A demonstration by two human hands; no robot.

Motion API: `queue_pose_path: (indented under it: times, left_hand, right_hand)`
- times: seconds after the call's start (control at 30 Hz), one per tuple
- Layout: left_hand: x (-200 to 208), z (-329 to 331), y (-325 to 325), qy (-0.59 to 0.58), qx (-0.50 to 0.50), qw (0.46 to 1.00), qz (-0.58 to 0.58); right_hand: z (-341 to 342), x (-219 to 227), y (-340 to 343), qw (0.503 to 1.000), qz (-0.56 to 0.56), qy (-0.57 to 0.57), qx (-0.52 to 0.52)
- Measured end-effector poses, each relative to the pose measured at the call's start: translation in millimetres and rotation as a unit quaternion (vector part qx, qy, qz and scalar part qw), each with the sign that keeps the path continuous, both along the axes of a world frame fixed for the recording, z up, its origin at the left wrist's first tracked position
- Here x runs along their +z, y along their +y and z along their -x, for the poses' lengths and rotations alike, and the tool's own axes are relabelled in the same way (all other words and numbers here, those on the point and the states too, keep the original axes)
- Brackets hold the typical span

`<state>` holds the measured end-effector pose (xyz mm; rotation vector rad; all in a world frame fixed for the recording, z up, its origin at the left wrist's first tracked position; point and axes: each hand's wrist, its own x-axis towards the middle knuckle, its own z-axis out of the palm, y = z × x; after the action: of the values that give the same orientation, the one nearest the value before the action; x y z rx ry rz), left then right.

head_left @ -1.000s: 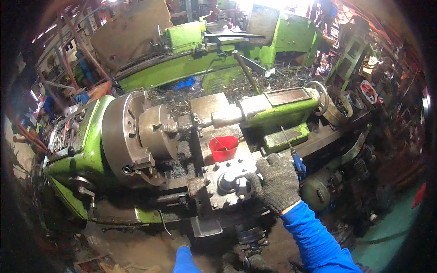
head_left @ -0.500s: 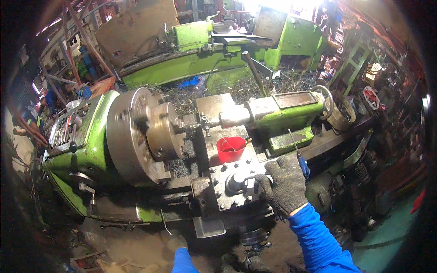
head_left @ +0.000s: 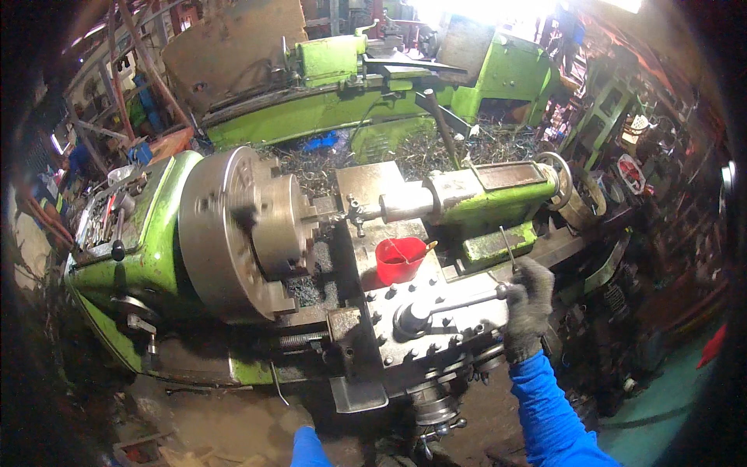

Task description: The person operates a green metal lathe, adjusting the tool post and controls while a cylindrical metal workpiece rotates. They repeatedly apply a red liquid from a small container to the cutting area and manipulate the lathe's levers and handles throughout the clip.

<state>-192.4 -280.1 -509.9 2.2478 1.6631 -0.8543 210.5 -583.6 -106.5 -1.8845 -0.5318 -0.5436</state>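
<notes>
My right hand [head_left: 531,305], in a dark knitted glove and blue sleeve, is closed round the outer end of a metal lever [head_left: 467,300]. The lever runs to a round hub on the square tool post [head_left: 436,331] of a green lathe. A thin metal rod [head_left: 508,243] sticks up just behind that hand; its lower end is hidden. Low in the view, my left hand [head_left: 296,418] is blurred and dim, beside the tip of a thin bent control lever [head_left: 278,383]; its fingers cannot be made out. A red cup [head_left: 401,261] holding a brush stands behind the tool post.
At left is the large chuck [head_left: 226,233], smeared as if turning, with a round workpiece [head_left: 284,226]. The green tailstock [head_left: 494,187] with its handwheel is at right. Metal shavings [head_left: 420,144] lie behind, before another green machine [head_left: 327,101]. Cross-slide handles [head_left: 436,409] jut out in front.
My right hand has moved right, from near the tool post hub to the lever's outer end, uncovering the lever. It now covers the rod's blue handle. The left hand stays about where it was.
</notes>
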Motion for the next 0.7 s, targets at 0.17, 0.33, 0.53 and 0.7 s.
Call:
queue_pose_path:
  times: [0.17,0.33,0.53,0.7]
  left_hand:
    - [5.5,2.7,-7.8,-0.035,-0.007,0.992,-0.125]
    - [-56.4,20.3,5.2,-0.037,0.02,0.995,-0.089]
    - [-41.6,17.8,13.7,-0.017,0.043,0.993,-0.11]
    - [-2.4,0.9,2.1,-0.048,0.099,0.984,-0.137]
  right_hand:
    - [-45.4,-46.3,-43.4,0.971,0.133,0.0,-0.197]
    - [-56.9,-42.5,-47.7,0.984,0.094,-0.009,-0.15]
    - [-100.1,40.3,16.0,0.968,0.079,0.168,0.169]
    - [-138.5,39.5,100.1,0.863,0.365,0.133,0.325]
